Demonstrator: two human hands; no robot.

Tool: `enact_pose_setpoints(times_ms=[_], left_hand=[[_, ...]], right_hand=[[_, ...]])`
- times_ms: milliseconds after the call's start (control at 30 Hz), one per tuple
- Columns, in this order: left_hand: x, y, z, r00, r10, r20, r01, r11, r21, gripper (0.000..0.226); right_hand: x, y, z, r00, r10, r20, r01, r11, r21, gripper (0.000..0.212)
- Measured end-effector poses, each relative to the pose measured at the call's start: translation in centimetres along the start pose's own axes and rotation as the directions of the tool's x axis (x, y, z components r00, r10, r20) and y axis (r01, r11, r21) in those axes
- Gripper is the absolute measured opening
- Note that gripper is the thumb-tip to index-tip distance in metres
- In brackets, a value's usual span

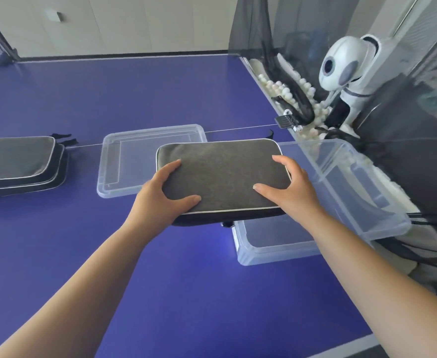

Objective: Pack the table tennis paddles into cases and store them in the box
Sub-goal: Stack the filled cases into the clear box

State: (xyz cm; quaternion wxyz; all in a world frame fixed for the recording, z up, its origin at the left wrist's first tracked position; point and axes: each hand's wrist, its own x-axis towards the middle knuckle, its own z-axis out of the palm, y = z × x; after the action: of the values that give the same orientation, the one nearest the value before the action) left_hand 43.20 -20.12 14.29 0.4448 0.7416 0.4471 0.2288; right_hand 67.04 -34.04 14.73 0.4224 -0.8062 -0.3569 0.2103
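Observation:
A grey rectangular paddle case (pixel 222 174) with a pale piped edge is held above the blue table, partly over the left rim of a clear plastic box (pixel 362 192). My left hand (pixel 165 192) grips its near left corner, thumb on top. My right hand (pixel 289 187) grips the near right corner, thumb on top as well. The case looks closed; no paddle is visible. The box stands at the table's right edge and what shows of its inside is bare. At the far left lies a stack of two more grey cases (pixel 18 164).
The box's clear lid (pixel 124 161) lies flat behind the held case. A white ball-feeding machine (pixel 346 73) and black netting with several white balls (pixel 294 91) stand off the right edge of the table (pixel 160 280). A thin white line crosses the table.

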Motion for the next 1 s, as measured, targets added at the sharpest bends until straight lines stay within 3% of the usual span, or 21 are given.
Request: enact_pose_setpoints(times_ms=[367,533,667,800,1000], left_hand=[[1.4,4.9,10.3,0.988,0.067,0.139,-0.083,0.99,0.117,0.087],[2.1,6.6,15.6,0.986,0.04,0.16,-0.066,0.985,0.162,0.093],[3.3,6.5,19.2,0.971,-0.066,0.231,0.01,0.972,0.234,0.103],[4.7,5.8,22.2,0.914,-0.243,0.325,0.11,0.92,0.376,0.115],[6.1,3.7,24.9,0.866,-0.385,0.319,0.189,0.843,0.503,0.122]], right_hand=[[0.8,7.2,-8.0,0.988,0.13,-0.088,-0.13,0.991,-0.001,0.07],[3.5,10.7,-12.0,0.988,0.157,-0.004,-0.157,0.984,-0.088,0.077],[6.4,13.7,-13.4,0.982,0.162,0.093,-0.14,0.967,-0.213,0.086],[9.0,16.8,-12.7,0.946,0.243,0.212,-0.168,0.933,-0.318,0.099],[11.2,19.4,-10.7,0.887,0.335,0.317,-0.177,0.882,-0.437,0.107]])
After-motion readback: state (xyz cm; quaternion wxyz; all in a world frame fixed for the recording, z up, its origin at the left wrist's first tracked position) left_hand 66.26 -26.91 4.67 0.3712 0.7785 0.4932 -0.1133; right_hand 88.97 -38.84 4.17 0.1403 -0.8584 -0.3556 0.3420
